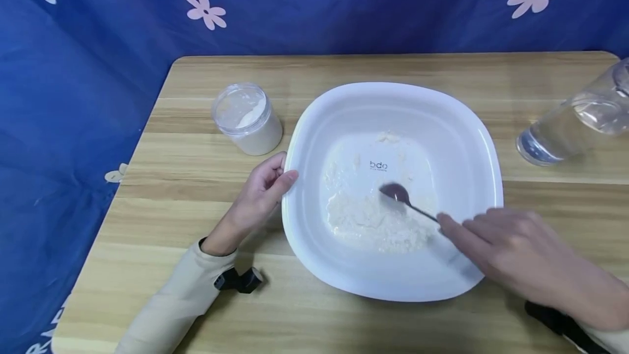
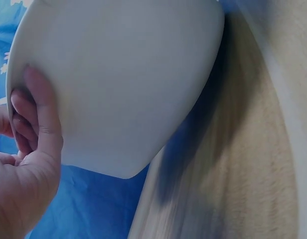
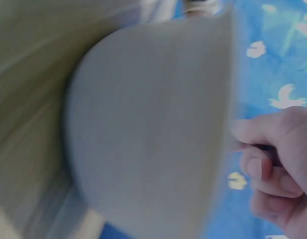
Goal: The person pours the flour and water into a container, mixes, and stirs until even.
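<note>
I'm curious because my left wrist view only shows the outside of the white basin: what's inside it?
Observer: A lumpy, wet-looking white mixture is spread on the bottom of the white basin.
Operator: Ooh, messy! Is anybody using a tool in there?
Observer: Yes, the right hand holds a spoon, with its bowl end inside the basin. I can't tell whether it touches the mixture.
Operator: And what's next to the basin on the left, in the head view?
Observer: A clear jar with white powder in it, standing on the wooden table.
</note>
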Demonstrator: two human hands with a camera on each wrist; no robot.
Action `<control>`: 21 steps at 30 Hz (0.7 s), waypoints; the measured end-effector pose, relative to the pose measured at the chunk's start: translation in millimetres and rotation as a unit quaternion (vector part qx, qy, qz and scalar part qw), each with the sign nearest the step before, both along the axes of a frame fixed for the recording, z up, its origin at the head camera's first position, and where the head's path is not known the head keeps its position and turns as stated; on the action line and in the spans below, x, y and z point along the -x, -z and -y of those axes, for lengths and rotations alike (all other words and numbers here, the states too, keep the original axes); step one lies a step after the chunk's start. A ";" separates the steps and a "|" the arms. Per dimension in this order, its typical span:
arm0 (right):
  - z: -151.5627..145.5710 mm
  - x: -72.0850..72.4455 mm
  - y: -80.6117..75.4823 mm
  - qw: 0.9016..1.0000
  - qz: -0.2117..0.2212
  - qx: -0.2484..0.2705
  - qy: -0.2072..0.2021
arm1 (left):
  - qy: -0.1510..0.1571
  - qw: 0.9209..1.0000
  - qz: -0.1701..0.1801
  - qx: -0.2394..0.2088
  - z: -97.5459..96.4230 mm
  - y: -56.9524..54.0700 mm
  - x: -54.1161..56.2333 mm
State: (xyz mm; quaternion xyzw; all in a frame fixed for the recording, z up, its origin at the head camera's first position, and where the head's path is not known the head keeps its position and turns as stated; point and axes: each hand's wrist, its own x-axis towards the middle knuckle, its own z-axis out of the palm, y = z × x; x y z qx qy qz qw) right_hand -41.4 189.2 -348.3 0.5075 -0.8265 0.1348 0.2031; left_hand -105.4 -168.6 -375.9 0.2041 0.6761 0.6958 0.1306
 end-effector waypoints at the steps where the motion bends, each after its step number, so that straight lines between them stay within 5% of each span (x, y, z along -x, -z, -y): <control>1: 2.0 3.0 1.0 1.000 -0.010 -0.008 0.002 | 0.000 1.000 0.001 -0.001 0.2 -0.1 0.0; 4: 9.8 7.5 7.6 0.999 -0.018 -0.043 -0.027 | -0.001 1.000 0.007 0.000 0.5 -0.3 0.0; 7: 7.9 -0.6 10.2 0.996 0.019 -0.071 -0.054 | -0.006 1.000 0.015 0.003 -0.3 -0.3 0.1; 12: -12.5 -12.5 -2.7 0.994 0.078 -0.074 -0.025 | -0.009 1.000 0.028 0.010 0.1 2.4 2.5; 17: -0.8 20.5 -8.5 0.997 0.029 -0.067 -0.020 | -0.011 0.999 0.040 0.010 3.2 4.4 5.7; 21: 28.1 42.8 3.8 0.997 0.012 -0.065 -0.048 | -0.003 0.999 0.050 0.010 4.9 5.7 5.7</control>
